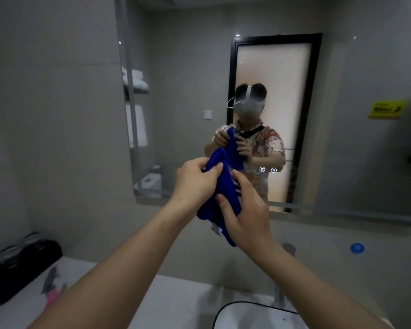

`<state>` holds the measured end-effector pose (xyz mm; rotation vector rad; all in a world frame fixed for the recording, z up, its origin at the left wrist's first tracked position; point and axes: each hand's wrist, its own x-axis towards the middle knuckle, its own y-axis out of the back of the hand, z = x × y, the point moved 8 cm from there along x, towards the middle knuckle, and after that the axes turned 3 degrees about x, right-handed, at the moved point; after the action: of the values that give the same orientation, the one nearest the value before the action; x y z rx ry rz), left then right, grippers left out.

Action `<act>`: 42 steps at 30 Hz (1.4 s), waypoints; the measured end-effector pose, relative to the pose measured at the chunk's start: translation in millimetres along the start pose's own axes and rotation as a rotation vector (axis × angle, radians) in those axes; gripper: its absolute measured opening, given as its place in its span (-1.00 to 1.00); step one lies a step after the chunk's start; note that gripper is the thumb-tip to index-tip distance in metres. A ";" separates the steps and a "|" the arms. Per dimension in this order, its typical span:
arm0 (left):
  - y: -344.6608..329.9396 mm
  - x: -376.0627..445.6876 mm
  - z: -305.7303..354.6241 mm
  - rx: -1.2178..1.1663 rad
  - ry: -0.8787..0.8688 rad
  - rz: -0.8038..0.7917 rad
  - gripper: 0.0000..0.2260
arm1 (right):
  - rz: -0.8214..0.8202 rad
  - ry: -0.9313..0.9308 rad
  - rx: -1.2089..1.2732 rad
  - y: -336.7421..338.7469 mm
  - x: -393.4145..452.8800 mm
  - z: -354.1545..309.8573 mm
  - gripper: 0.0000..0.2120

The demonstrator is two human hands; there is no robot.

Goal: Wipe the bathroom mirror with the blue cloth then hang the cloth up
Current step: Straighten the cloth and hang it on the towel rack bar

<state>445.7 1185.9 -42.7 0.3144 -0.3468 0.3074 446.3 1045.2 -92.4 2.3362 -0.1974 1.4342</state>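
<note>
I hold a bunched blue cloth [220, 186] in both hands in front of the bathroom mirror [199, 79]. My left hand [197, 179] grips its upper part, thumb over the fabric. Lower down, my right hand [244, 214] holds the cloth, with its thumb pressed on the front. A small white label hangs at the cloth's lower edge. The cloth is held off the glass, above the basin. The mirror reflects a person holding the same cloth.
A white basin [252, 314] with a tap [287, 269] lies below my arms. On the counter at the left stand a black tray [22, 274] and some small packets [52, 286]. A yellow sticker [387, 109] is on the mirror's right side.
</note>
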 end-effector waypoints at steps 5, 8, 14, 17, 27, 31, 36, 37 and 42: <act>-9.7 -1.6 -19.9 -0.204 0.225 -0.014 -0.90 | -0.192 -0.071 0.107 -2.7 -13.7 -4.0 -0.28; -26.3 -8.2 -24.5 -0.319 0.328 -0.104 -0.82 | -0.253 -0.220 0.255 -1.2 -14.1 7.1 -0.51; -47.3 -33.8 -55.6 -0.272 0.365 -0.252 -0.69 | -0.120 -0.718 0.531 21.3 -32.7 53.9 -0.75; -59.6 -47.5 -65.2 -0.352 0.325 -0.226 -0.71 | -0.069 -0.854 0.660 30.9 -45.0 62.2 -0.79; -91.4 -88.2 -78.8 0.039 0.019 -0.201 -0.43 | 0.045 -0.990 0.835 34.9 -76.0 71.4 -0.68; -93.0 -93.1 -92.8 0.009 0.033 -0.132 -0.49 | 0.035 -1.006 0.863 30.8 -92.2 72.2 -0.56; -91.8 -84.5 -115.6 -0.154 0.165 -0.152 -0.75 | 0.013 -1.068 0.817 32.2 -103.5 77.0 -0.67; -91.2 -82.8 -117.1 -0.194 0.188 -0.151 -0.79 | 0.014 -1.076 0.802 32.3 -103.5 78.0 -0.68; -87.8 -84.3 -130.4 -0.367 0.355 -0.101 -0.85 | 0.092 -1.144 0.680 35.0 -110.2 85.6 -0.73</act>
<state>437.3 1132.0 -212.5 -0.0852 -0.0331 0.1902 454.6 970.1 -214.8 3.4786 -0.1171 -0.0332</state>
